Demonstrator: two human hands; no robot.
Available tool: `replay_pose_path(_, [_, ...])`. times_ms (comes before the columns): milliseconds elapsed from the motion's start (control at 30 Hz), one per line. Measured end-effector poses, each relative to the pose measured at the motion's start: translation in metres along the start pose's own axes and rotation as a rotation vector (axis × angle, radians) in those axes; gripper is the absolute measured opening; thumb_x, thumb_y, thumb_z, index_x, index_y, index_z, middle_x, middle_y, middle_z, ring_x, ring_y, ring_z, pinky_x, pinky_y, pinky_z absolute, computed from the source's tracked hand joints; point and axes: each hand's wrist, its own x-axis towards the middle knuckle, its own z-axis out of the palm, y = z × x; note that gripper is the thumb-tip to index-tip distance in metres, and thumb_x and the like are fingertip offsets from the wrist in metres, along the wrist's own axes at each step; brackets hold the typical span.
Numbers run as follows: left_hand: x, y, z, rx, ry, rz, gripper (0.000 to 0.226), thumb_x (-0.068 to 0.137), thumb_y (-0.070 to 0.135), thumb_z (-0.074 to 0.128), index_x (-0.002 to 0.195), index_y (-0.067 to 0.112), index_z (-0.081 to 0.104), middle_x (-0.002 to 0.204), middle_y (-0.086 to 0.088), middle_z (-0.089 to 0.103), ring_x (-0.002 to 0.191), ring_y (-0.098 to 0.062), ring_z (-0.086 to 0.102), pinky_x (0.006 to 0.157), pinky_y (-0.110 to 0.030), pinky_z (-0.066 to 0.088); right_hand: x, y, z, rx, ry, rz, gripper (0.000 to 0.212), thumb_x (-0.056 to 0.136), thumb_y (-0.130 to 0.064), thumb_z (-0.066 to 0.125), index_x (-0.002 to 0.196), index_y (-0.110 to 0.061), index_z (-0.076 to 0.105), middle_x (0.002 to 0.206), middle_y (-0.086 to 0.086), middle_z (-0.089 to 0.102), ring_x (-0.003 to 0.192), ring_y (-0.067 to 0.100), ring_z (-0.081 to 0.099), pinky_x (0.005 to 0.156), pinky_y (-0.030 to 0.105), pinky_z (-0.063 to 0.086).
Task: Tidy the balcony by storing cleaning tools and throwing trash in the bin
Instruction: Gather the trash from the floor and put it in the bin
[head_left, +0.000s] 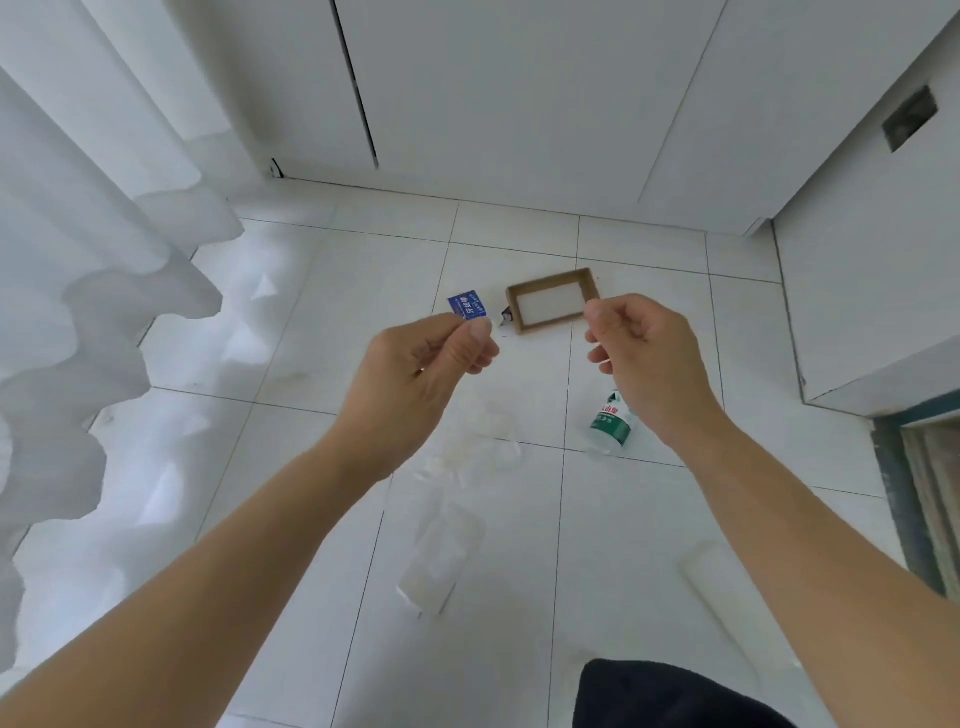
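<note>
My left hand (415, 374) pinches a small blue packet (469, 307) between thumb and forefinger, held up over the white tiled floor. My right hand (644, 353) hovers level with it, fingers curled and thumb against the forefinger; nothing shows between them. On the floor beyond the hands lies a shallow brown cardboard box (553, 299) with a small scrap (505, 315) at its left corner. A clear plastic bottle with a green label (612, 423) lies on its side under my right wrist. Clear plastic wrappers (441, 551) lie on the tiles between my forearms.
White sheer curtains (104, 312) hang along the left. White cabinet doors (519, 104) close off the far side and a white unit (857, 286) stands at the right. A pale white tube-like object (727, 587) lies near my right forearm. A door threshold (924, 493) sits at right.
</note>
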Motion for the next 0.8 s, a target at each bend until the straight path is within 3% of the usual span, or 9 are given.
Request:
replay_pose_path(233, [0.045,-0.076,0.075,0.081,-0.046,0.147,0.035,0.096,0.031,0.048,0.078,0.010,0.068,0.074,0.003,0.068,0.072,-0.003,0.062,0.072,-0.009,0.046,0.040,0.089,0.012,0.046,0.077,-0.089,0.023,0.094,-0.035,0.052,0.091,-0.014,0.062,0.084,0.006,0.066,0.074,0.021,0.064,0.078,0.039,0.054])
replay_pose_path(467, [0.087,-0.033,0.120,0.131,-0.102,0.171,0.037,0.096,0.034,0.047,0.081,0.008,0.069,0.076,0.002,0.068,0.071,-0.001,0.062,0.069,-0.010,0.048,0.053,0.092,-0.045,0.085,0.099,-0.047,0.018,0.093,-0.037,0.053,0.087,-0.022,0.061,0.083,0.003,0.066,0.077,0.023,0.066,0.078,0.040,0.054])
replay_pose_path(567, [0.113,-0.022,0.129,0.182,-0.121,0.139,0.037,0.096,0.038,0.047,0.081,0.012,0.069,0.076,0.004,0.068,0.072,-0.002,0.062,0.070,-0.017,0.049,0.069,0.091,-0.066,0.107,0.145,-0.012,0.018,0.091,-0.038,0.054,0.087,-0.022,0.061,0.085,0.002,0.066,0.083,0.025,0.065,0.079,0.040,0.054])
replay_pose_path(667, [0.141,-0.030,0.135,0.225,-0.119,0.141,0.038,0.096,0.041,0.046,0.081,0.014,0.068,0.078,0.000,0.069,0.076,-0.011,0.064,0.071,-0.026,0.051,0.092,0.106,-0.059,0.077,0.158,0.015,0.023,0.091,-0.041,0.054,0.094,-0.019,0.061,0.084,0.000,0.064,0.084,0.024,0.065,0.074,0.034,0.053])
replay_pose_path(800, [0.186,-0.082,0.153,0.297,-0.165,0.124,0.037,0.095,0.039,0.048,0.084,0.010,0.067,0.080,-0.003,0.069,0.080,-0.020,0.064,0.080,-0.035,0.051,0.129,0.150,-0.026,0.032,0.161,0.132,0.045,0.090,-0.047,0.054,0.118,-0.012,0.053,0.088,-0.001,0.058,0.087,0.021,0.060,0.072,0.027,0.043])
